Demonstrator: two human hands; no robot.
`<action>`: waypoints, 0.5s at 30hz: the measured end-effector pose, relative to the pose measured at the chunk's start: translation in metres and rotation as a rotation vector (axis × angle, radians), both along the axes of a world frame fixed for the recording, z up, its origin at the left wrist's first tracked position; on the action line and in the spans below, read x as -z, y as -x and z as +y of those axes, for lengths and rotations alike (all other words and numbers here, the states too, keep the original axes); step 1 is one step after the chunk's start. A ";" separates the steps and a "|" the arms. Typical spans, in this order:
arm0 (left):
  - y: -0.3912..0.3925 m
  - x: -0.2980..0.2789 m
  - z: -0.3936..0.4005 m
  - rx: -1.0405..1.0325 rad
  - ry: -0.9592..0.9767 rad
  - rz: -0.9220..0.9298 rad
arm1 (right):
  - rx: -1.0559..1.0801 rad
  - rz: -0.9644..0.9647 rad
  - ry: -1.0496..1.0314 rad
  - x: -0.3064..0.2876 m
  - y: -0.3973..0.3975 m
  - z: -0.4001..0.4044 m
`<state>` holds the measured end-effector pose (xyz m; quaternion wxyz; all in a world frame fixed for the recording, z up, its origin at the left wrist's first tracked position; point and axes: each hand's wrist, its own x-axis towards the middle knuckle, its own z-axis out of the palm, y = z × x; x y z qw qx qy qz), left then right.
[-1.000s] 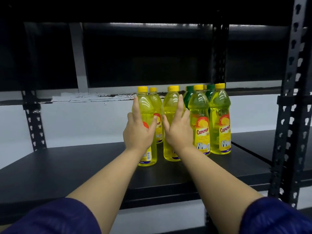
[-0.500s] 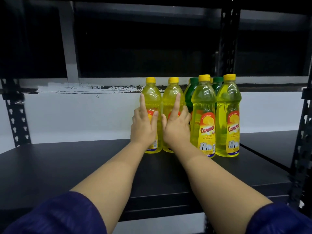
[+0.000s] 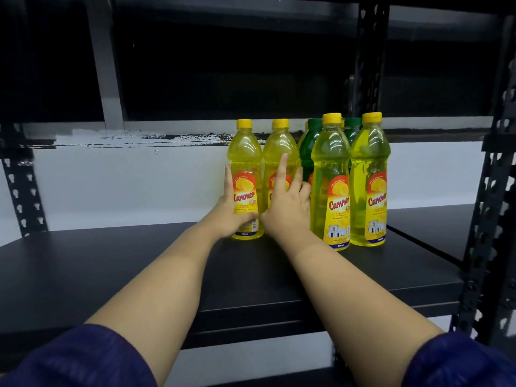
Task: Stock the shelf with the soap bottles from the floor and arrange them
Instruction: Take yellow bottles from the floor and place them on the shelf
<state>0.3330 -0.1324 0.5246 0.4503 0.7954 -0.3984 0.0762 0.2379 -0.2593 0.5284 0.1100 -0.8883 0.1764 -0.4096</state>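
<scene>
Several yellow soap bottles with yellow caps stand in a cluster on the black shelf [image 3: 125, 275]. My left hand [image 3: 227, 212] holds the leftmost yellow bottle [image 3: 245, 152] low down, thumb across its label and index finger up its left side. My right hand [image 3: 289, 209] rests with straight spread fingers against the second yellow bottle [image 3: 279, 152] beside it. Two more yellow bottles [image 3: 332, 169] [image 3: 368, 169] stand nearer the front on the right. Green bottles [image 3: 311, 141] are partly hidden behind them.
Perforated black uprights stand at the right [image 3: 485, 219] and far left [image 3: 22, 191]. A second shelf board [image 3: 424, 227] adjoins on the right. A white wall is behind, and a dark shelf level hangs above.
Both hands pushed the two left bottles back toward the cluster. My left hand slid from the bottle's front to its left side, uncovering the label.
</scene>
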 end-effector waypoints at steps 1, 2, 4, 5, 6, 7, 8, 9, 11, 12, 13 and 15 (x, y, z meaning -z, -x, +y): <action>0.001 0.001 0.000 -0.012 -0.004 -0.007 | 0.012 0.011 0.003 0.000 0.000 -0.001; 0.002 0.000 0.000 -0.024 -0.011 -0.008 | 0.020 0.018 0.003 0.001 0.000 -0.001; 0.004 -0.001 0.001 -0.035 -0.047 0.008 | 0.028 0.026 0.011 0.001 0.001 -0.001; 0.004 -0.002 0.001 -0.036 -0.069 0.017 | 0.035 0.030 0.023 0.000 0.001 -0.001; 0.004 -0.004 0.002 -0.038 -0.087 0.020 | 0.045 0.037 0.033 0.001 0.001 -0.001; 0.003 -0.005 0.003 -0.044 -0.096 0.020 | 0.052 0.049 0.035 0.001 0.001 0.000; 0.003 -0.005 0.004 -0.055 -0.103 0.016 | 0.053 0.062 0.027 0.001 0.000 0.000; 0.003 -0.006 0.005 -0.070 -0.111 0.009 | 0.050 0.071 0.016 0.002 -0.001 0.000; 0.005 -0.007 0.006 -0.098 -0.128 -0.001 | 0.054 0.075 -0.001 0.002 -0.002 0.001; 0.006 -0.007 0.006 -0.106 -0.132 -0.006 | 0.061 0.074 -0.005 0.002 -0.002 0.001; 0.006 -0.007 0.005 -0.111 -0.131 -0.012 | 0.068 0.079 -0.006 0.002 -0.002 0.001; 0.008 -0.005 0.003 -0.113 -0.123 -0.026 | 0.083 0.107 0.001 0.001 -0.001 0.002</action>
